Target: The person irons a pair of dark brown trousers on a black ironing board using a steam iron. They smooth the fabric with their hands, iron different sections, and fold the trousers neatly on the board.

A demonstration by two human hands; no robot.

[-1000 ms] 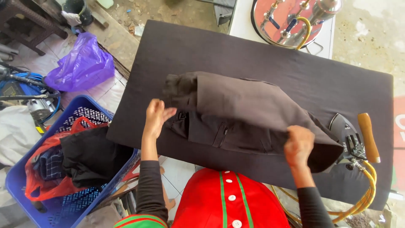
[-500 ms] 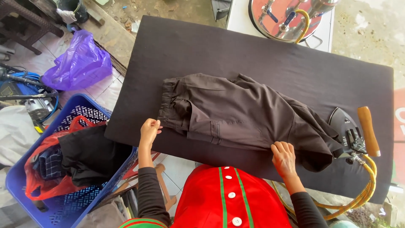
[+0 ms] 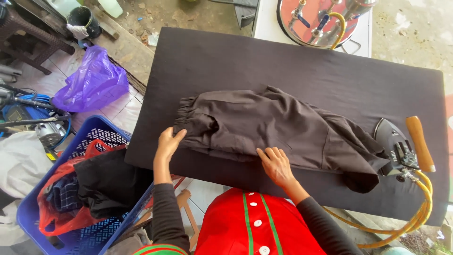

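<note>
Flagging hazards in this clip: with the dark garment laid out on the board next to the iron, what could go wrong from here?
1. The dark garment has its right end lying against the iron; if the iron is hot, it could scorch the cloth.
2. The yellow hose loops off the board's right edge; a tug on the garment might snag it.
3. The right hand smooths toward the iron and could brush it.
</note>
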